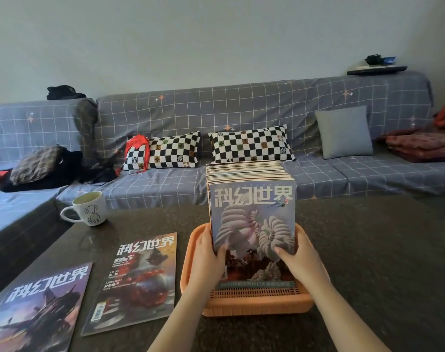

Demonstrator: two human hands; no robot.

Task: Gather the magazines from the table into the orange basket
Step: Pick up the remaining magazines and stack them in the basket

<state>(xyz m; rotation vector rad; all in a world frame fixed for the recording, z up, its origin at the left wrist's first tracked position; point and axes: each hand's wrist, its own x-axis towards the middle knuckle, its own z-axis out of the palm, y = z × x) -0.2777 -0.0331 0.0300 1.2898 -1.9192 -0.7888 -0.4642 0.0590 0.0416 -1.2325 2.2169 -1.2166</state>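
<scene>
An orange basket [254, 304] stands on the dark table in front of me. A thick stack of magazines [251, 214] stands upright inside it, the front cover grey with pale spiral shapes. My left hand [207, 260] grips the stack's left edge, thumb on the front cover. My right hand [299, 261] grips the right edge the same way. Two more magazines lie flat on the table to the left: one with a red cover picture [137, 280] beside the basket, one with a purple cover [35, 311] at the near left corner.
A white mug [89, 209] with a dog drawing stands at the table's far left. Behind the table runs a grey checked sofa [241, 107] with two chequered pillows [250, 144], a grey cushion and piled clothes [46, 168].
</scene>
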